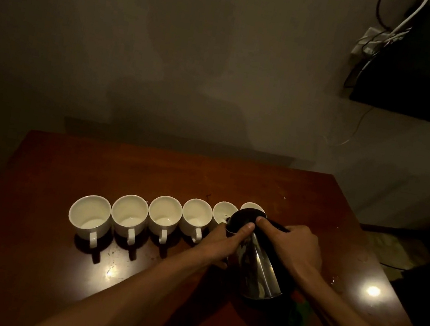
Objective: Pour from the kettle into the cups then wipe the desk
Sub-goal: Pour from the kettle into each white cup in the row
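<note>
A steel kettle (258, 268) with a black lid is tilted to the left and away from me, over the right end of a row of several white cups (164, 215). My right hand (293, 248) grips its black handle at the top. My left hand (223, 240) holds the kettle's upper body, thumb on the lid's edge. The kettle's top hides part of the two rightmost cups (224, 212). The cups' handles point toward me. No stream of water can be made out in the dim light.
The dark wooden desk (72, 281) stands against a wall. Something green (302, 313) lies behind the kettle's base near the desk's right front edge. A few small wet spots show at the right. Cables and a dark panel (423, 84) hang on the wall, upper right.
</note>
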Action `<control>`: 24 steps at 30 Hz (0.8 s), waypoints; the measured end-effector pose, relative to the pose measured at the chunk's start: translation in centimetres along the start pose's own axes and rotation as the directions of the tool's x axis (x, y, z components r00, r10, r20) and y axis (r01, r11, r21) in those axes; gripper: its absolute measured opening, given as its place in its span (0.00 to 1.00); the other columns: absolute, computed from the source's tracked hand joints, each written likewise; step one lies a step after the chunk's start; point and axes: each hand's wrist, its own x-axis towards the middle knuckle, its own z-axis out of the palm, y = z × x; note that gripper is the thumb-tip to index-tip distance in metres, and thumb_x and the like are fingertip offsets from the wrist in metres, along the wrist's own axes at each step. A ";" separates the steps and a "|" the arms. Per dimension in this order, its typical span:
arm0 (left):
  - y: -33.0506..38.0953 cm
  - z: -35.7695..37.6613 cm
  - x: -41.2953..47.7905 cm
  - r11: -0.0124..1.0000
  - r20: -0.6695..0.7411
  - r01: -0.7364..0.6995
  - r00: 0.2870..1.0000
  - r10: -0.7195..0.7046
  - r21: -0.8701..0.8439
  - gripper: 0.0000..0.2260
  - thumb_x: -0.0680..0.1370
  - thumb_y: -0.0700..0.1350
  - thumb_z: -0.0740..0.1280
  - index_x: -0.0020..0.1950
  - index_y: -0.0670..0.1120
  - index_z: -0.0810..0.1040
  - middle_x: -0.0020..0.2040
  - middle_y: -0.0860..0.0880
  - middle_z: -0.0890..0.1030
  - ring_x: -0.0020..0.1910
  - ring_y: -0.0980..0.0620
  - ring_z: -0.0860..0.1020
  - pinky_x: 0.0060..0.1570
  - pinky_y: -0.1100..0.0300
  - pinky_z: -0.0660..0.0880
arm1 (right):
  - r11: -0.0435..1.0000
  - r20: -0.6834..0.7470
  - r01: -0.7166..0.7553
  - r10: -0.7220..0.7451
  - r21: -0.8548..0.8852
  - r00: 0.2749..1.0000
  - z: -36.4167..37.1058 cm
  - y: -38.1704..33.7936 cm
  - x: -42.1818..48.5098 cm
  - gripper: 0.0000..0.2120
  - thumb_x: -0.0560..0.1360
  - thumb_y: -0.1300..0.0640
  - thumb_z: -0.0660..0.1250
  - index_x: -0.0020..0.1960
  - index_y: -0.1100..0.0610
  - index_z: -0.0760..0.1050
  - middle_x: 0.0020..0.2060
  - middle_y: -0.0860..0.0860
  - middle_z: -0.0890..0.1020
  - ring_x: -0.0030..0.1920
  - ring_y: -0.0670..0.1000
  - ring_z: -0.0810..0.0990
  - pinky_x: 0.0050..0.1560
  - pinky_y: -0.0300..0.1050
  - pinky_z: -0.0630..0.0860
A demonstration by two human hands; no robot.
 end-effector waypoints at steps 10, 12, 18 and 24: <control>0.1 0.2 -0.2 0.999 0.006 -0.013 1.000 0.013 -0.038 0.33 0.77 0.66 0.63 0.76 0.49 0.63 0.73 0.43 0.71 0.70 0.39 0.72 0.60 0.40 0.78 | 0.999 -0.020 -0.017 0.017 -0.036 1.000 -0.1 -0.4 0.4 0.27 0.70 0.31 0.69 0.31 0.55 0.79 0.24 0.48 0.80 0.21 0.44 0.76 0.24 0.36 0.66; 0.1 0.2 -0.2 0.999 0.009 -0.017 1.000 0.017 -0.046 0.33 0.77 0.65 0.63 0.76 0.49 0.63 0.73 0.44 0.72 0.70 0.39 0.73 0.60 0.40 0.78 | 0.999 -0.020 -0.019 0.019 -0.041 1.000 -0.2 -0.5 0.4 0.27 0.70 0.31 0.69 0.31 0.55 0.78 0.24 0.48 0.79 0.21 0.45 0.76 0.24 0.36 0.66; 0.2 0.3 0.1 0.998 0.013 0.003 1.000 -0.003 -0.055 0.38 0.74 0.68 0.64 0.77 0.48 0.62 0.73 0.42 0.71 0.70 0.38 0.72 0.61 0.39 0.77 | 0.999 -0.021 -0.021 0.020 -0.050 1.000 -0.3 -0.6 0.5 0.27 0.71 0.31 0.68 0.31 0.55 0.78 0.23 0.47 0.77 0.19 0.43 0.73 0.23 0.34 0.64; 0.3 0.3 -0.1 0.997 0.008 0.024 1.000 -0.024 -0.078 0.43 0.69 0.71 0.64 0.77 0.49 0.62 0.74 0.43 0.70 0.70 0.39 0.72 0.61 0.39 0.77 | 0.999 0.001 -0.029 0.029 -0.042 1.000 -0.2 -0.5 0.9 0.27 0.70 0.30 0.68 0.34 0.55 0.80 0.26 0.48 0.80 0.23 0.45 0.77 0.25 0.36 0.68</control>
